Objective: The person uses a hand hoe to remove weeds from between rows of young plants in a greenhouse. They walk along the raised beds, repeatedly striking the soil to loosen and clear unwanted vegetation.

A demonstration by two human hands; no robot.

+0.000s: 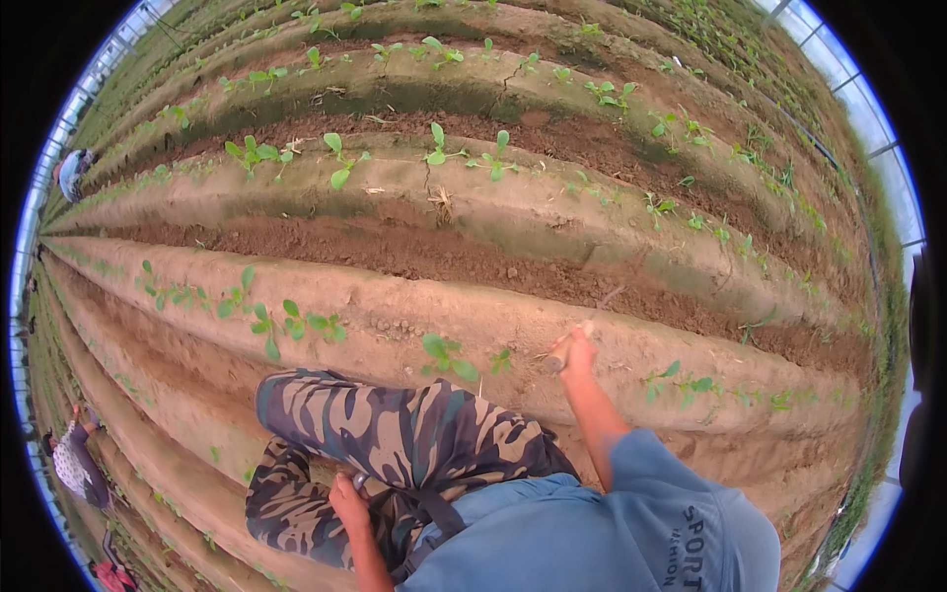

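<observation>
My right hand [580,355] is closed around the wooden handle of a hand tool [556,362] above the soil ridge [510,311]. The tool's thin, narrow end points away from me towards the furrow; its exact shape is blurred. Just left of that hand grow a small seedling [501,361] and a larger leafy seedling [442,357]. My left hand [349,501] rests by my camouflage-trousered legs [414,429], its fingers around a small grey object [360,481]. Most of that object is hidden in the grip.
Several raised ridges with young leafy plants [436,144] run across the view, parted by furrows of loose reddish soil [355,240]. More seedlings [681,385] stand right of my right arm. Other people [74,466] are among the rows at the far left.
</observation>
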